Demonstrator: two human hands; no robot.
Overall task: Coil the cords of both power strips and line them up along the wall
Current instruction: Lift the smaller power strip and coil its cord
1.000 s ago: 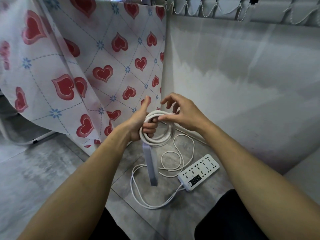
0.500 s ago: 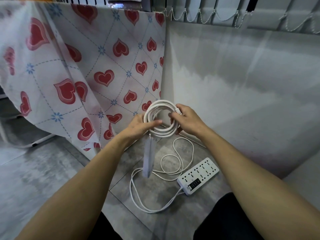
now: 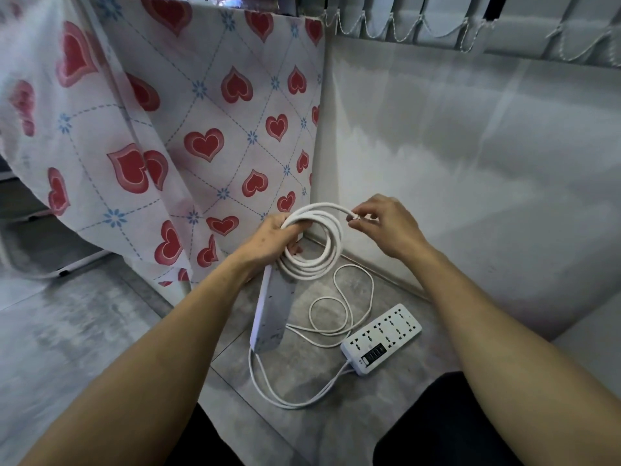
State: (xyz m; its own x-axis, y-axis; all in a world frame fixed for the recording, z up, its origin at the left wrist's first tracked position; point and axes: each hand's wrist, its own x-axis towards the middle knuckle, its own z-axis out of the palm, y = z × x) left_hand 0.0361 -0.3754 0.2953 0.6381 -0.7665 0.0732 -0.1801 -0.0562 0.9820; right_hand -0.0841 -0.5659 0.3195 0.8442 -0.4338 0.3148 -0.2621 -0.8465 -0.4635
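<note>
1. In the corner by the wall, the right hand point(image 3: 386, 227) has drawn away from the coiled cord point(image 3: 314, 240) since half a second ago; it now pinches the cord's loose end beside the loops, where before it gripped the ring itself.
2. The left hand point(image 3: 272, 240) keeps its grip curled round the coil, with the first power strip point(image 3: 270, 314) hanging below it.
3. This likely means the first cord is nearly wound; whether the pinched end is the plug is too blurred to tell.
4. The second power strip point(image 3: 381, 338) lies on the grey tiled floor point(image 3: 84, 331), its cord point(image 3: 339, 311) loose and uncoiled.
5. A heart-patterned cloth point(image 3: 201, 129) hangs left; vertical blinds point(image 3: 437, 15) top the pale wall point(image 3: 470, 163).
</note>
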